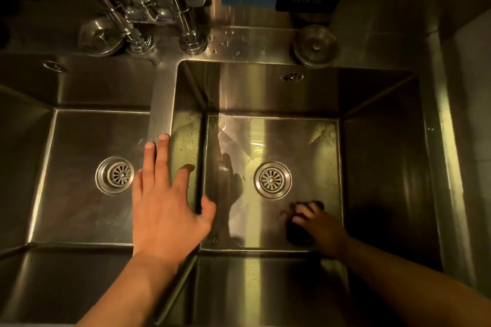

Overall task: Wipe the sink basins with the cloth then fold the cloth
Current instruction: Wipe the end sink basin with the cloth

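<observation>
Head view: a steel double sink is seen, its left basin [87,180] and right basin [271,141] parted by a divider [162,103]. The left hand [167,210] is laid flat over the divider, fingers straight and spread toward 12 o'clock. At 5 o'clock from the right drain [272,180], a dark cloth [299,231] is bunched on the basin floor and gripped by the right hand [318,228]. The cloth is mostly hidden in shadow; its shape and long axis cannot be made out.
</observation>
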### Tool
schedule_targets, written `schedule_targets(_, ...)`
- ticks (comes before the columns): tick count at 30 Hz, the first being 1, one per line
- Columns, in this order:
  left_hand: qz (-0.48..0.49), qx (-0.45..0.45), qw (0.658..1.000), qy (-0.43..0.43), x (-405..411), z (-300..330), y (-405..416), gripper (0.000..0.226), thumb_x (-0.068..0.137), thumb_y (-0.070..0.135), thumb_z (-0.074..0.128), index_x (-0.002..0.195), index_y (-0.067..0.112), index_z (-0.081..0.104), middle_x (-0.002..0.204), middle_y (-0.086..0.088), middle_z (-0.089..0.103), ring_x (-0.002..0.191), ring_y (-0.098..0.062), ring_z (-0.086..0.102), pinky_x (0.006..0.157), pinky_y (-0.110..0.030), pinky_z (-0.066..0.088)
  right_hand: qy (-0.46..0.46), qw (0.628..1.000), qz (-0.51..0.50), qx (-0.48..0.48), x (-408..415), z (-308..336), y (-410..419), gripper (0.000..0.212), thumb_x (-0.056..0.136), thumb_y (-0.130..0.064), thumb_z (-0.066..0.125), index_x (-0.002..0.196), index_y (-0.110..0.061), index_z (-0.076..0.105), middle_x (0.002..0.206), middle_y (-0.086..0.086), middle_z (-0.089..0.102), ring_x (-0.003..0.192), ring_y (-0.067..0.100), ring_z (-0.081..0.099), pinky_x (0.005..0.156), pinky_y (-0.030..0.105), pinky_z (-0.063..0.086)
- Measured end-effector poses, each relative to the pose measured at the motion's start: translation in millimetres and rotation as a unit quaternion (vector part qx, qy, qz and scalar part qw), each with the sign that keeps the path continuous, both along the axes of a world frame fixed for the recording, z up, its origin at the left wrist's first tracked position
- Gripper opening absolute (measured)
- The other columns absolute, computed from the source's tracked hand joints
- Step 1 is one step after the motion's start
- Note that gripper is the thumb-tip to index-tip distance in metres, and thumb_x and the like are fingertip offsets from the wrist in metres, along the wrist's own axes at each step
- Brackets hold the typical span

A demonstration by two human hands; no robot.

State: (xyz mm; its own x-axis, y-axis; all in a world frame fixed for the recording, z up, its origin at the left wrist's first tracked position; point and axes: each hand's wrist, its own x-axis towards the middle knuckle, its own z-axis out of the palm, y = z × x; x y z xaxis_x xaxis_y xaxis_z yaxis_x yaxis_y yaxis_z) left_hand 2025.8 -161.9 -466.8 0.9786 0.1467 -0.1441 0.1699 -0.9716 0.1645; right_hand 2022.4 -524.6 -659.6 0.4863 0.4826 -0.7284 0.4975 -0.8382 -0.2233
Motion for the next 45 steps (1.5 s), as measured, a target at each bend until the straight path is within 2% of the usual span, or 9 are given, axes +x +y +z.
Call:
schedule_targets(8, -0.002, 0.003, 1.000, -0.001, -0.7, -0.6, -0.5, 0.053, 0.081, 0.051, 0.057, 0.119, 0.016, 0.069, 0.176, -0.010, 0.000, 0.163, -0.029, -0.003, 0.123, -0.058, 0.025, -0.189, 0.890, -0.414, -0.031, 106.2, -3.5, 51.1, 0.064, 0.102, -0.034, 0.049, 0.159, -0.015, 0.025, 0.167, 0.015, 0.015, 0.150, 0.041, 0.017, 0.119, 0.051, 0.028)
schedule_targets(15, 0.000, -0.003, 1.000, -0.005, -0.8, -2.1, -0.5, 0.054, 0.080, 0.051, 0.058, 0.121, 0.017, 0.069, 0.176, -0.010, 0.002, 0.163, -0.029, -0.002, 0.124, -0.058, 0.025, -0.160, 0.926, -0.338, 0.056, 161.4, -4.4, 200.8, 0.067, 0.101, -0.050, 0.043, 0.160, -0.028, 0.019, 0.170, 0.005, 0.006, 0.155, 0.038, 0.007, 0.120, 0.055, 0.025)
schedule_targets(22, 0.002, -0.008, 1.000, 0.006, -1.1, -0.8, -0.9, 0.052, 0.079, 0.051, 0.060, 0.123, 0.023, 0.067, 0.176, -0.007, -0.001, 0.163, -0.028, -0.005, 0.125, -0.057, 0.024, -0.091, 0.986, -0.063, 0.128, 82.8, -17.1, 249.1, 0.060, 0.105, -0.042, 0.035, 0.161, -0.029, 0.016, 0.171, 0.002, -0.001, 0.156, 0.035, -0.006, 0.122, 0.058, 0.012)
schedule_targets(27, 0.004, -0.006, 1.000, 0.003, -1.1, 0.8, -1.0, 0.049, 0.079, 0.050, 0.061, 0.117, 0.019, 0.069, 0.176, -0.008, -0.001, 0.163, -0.028, -0.004, 0.123, -0.059, 0.026, -0.035, 0.975, 0.164, 0.146, 4.3, -7.9, 199.1, 0.037, 0.095, -0.026, 0.053, 0.129, -0.015, 0.063, 0.141, 0.012, 0.056, 0.143, 0.039, 0.034, 0.114, 0.058, 0.022)
schedule_targets(30, 0.005, 0.001, 1.000, 0.007, -0.6, 2.2, -2.5, 0.053, 0.079, 0.050, 0.060, 0.119, 0.017, 0.069, 0.176, -0.009, 0.000, 0.163, -0.028, -0.004, 0.122, -0.059, 0.028, -0.003, 0.948, 0.281, 0.147, -0.3, -15.6, 184.0, 0.023, 0.099, -0.026, 0.050, 0.115, -0.024, 0.067, 0.123, 0.002, 0.064, 0.132, 0.031, 0.047, 0.113, 0.048, 0.032)
schedule_targets(32, 0.006, 0.002, 1.000, 0.009, -0.2, 2.5, -2.7, 0.051, 0.079, 0.050, 0.059, 0.118, 0.018, 0.069, 0.176, -0.009, 0.000, 0.163, -0.028, -0.004, 0.122, -0.059, 0.028, 0.021, 0.953, 0.266, 0.147, 21.6, -17.8, 179.2, 0.024, 0.095, -0.028, 0.059, 0.117, -0.026, 0.067, 0.116, -0.002, 0.067, 0.115, 0.022, 0.061, 0.095, 0.034, 0.045)
schedule_targets(34, 0.000, -0.005, 1.000, 0.008, 0.0, 1.5, -1.8, 0.047, 0.081, 0.051, 0.059, 0.116, 0.021, 0.068, 0.176, -0.008, -0.001, 0.163, -0.028, -0.005, 0.123, -0.060, 0.028, 0.028, 0.976, 0.117, 0.181, 49.7, -16.3, 178.4, 0.051, 0.088, -0.025, 0.068, 0.138, -0.024, 0.057, 0.138, 0.000, 0.060, 0.131, 0.020, 0.055, 0.098, 0.021, 0.046)
schedule_targets(38, 0.002, -0.003, 1.000, 0.008, -0.8, 0.3, -1.9, 0.049, 0.081, 0.050, 0.058, 0.120, 0.022, 0.067, 0.176, -0.008, -0.001, 0.163, -0.028, -0.005, 0.123, -0.060, 0.029, -0.105, 0.985, 0.030, 0.135, 126.7, -11.3, 217.1, 0.063, 0.098, -0.019, 0.053, 0.157, -0.027, 0.033, 0.170, 0.002, 0.008, 0.157, 0.030, -0.003, 0.126, 0.049, 0.010)
schedule_targets(45, 0.006, 0.012, 1.000, 0.017, -0.4, 1.6, -1.5, 0.052, 0.081, 0.052, 0.059, 0.119, 0.017, 0.069, 0.176, -0.008, -0.001, 0.163, -0.027, -0.005, 0.124, -0.059, 0.027, -0.121, 0.985, -0.027, 0.122, 185.6, -13.1, 224.9, 0.062, 0.104, -0.039, 0.042, 0.161, -0.034, 0.017, 0.171, -0.003, -0.003, 0.157, 0.028, -0.004, 0.126, 0.052, 0.010)
